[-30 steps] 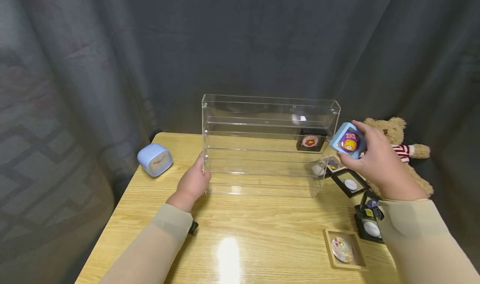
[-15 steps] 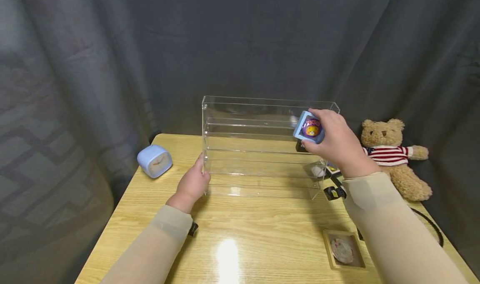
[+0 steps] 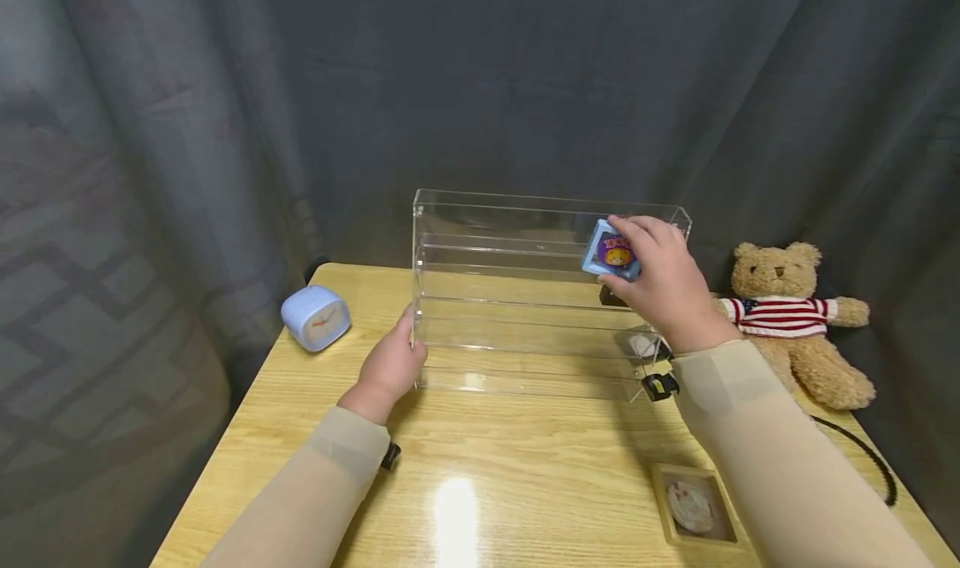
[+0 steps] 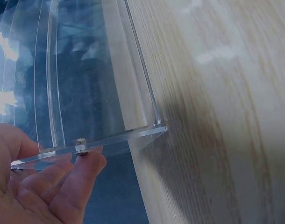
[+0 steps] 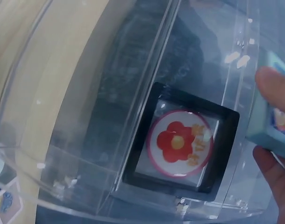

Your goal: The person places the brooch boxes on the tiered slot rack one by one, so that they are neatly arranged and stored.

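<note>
A clear acrylic display shelf (image 3: 517,301) stands upright on the table. My left hand (image 3: 390,364) grips its left side panel, thumb and fingers on opposite faces in the left wrist view. My right hand (image 3: 663,281) pinches a light blue display frame (image 3: 592,251) by its edges, in front of the upper right of the shelf. Inside this frame is a purple round badge with a yellow bear. On a shelf level just below it sits a black display frame (image 5: 226,154) with a red flower badge (image 5: 177,142); the head view shows only a corner of it.
A blue clock (image 3: 317,318) stands on the left of the table. A teddy bear (image 3: 783,314) sits at the right, near a black cable (image 3: 862,447). A wooden frame (image 3: 667,510) with a round badge lies in front, partly beside my right sleeve.
My right hand has carried the blue frame leftward from beside the teddy bear to the front of the shelf's upper right. My left hand keeps its grip on the shelf's side.
</note>
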`<state>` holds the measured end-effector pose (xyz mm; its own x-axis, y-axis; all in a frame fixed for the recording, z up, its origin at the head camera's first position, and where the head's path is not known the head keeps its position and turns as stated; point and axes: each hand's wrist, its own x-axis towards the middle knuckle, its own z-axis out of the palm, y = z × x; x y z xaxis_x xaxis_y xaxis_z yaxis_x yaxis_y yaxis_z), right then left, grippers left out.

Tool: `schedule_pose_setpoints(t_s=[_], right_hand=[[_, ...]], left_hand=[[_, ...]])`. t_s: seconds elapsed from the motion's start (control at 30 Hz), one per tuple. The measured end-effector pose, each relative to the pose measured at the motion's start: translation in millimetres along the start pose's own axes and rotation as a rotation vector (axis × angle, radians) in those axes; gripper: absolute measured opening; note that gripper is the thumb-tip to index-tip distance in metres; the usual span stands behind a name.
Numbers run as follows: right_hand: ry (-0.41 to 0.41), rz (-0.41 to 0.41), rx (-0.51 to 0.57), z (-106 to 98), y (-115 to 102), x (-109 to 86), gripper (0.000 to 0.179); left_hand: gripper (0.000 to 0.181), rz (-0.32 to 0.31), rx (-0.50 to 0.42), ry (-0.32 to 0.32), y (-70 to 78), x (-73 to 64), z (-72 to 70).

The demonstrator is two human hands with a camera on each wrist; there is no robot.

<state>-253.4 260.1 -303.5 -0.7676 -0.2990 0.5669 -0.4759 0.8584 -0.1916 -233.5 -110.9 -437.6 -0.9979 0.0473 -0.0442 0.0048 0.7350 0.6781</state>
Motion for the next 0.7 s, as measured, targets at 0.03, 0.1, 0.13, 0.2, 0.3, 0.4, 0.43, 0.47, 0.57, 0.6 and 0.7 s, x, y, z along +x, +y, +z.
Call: schedule_pose_setpoints(t_s=[0.03,0.1,0.13,0.2,0.3,0.4,0.43,0.47,0.57,0.6,0.7], right_hand=[[0.009,-0.009,0.005,-0.1,-0.1,1.0,0.078],[0.027,-0.019,0.017,-0.4,-0.9,3.0,0.071],[0.033,-0.020,0.024,-0.5,-1.3,4.0,0.068],[0.045,-0.016,0.032,-1.0,-2.8,5.2,0.064],[0.049,0.018,0.056,-1.3,-6.0,7.3,0.058],[0.043,0.082,0.091,-1.0,-10.7,10.1,0.048],[0.042,0.109,0.107,-0.9,-12.6,10.8,0.044],[0.040,0.136,0.120,-0.7,-14.5,11.4,0.041],[0.060,0.178,0.142,1.2,-18.5,12.4,0.034],[0.074,0.182,0.150,2.0,-19.0,12.4,0.033],[0.122,0.162,0.162,5.0,-18.9,13.4,0.029]], left_hand=[[0.071,0.000,-0.001,0.000,-0.1,0.1,-0.2],[0.071,-0.003,-0.001,0.000,-0.6,0.5,-0.2],[0.071,-0.005,-0.005,-0.001,-0.8,0.7,-0.1],[0.072,-0.009,-0.008,-0.006,-0.9,1.0,0.2],[0.072,-0.009,-0.011,-0.009,-0.6,1.4,0.6],[0.072,-0.003,-0.003,-0.006,-0.2,1.8,0.7],[0.072,-0.003,-0.001,-0.004,-0.2,2.1,0.8],[0.072,-0.003,0.000,-0.003,-0.4,2.4,0.9],[0.072,-0.003,0.001,-0.002,-1.1,2.7,0.9],[0.072,-0.004,0.001,0.001,-1.3,2.8,1.0],[0.072,-0.003,0.005,0.006,-2.1,2.6,1.6]])
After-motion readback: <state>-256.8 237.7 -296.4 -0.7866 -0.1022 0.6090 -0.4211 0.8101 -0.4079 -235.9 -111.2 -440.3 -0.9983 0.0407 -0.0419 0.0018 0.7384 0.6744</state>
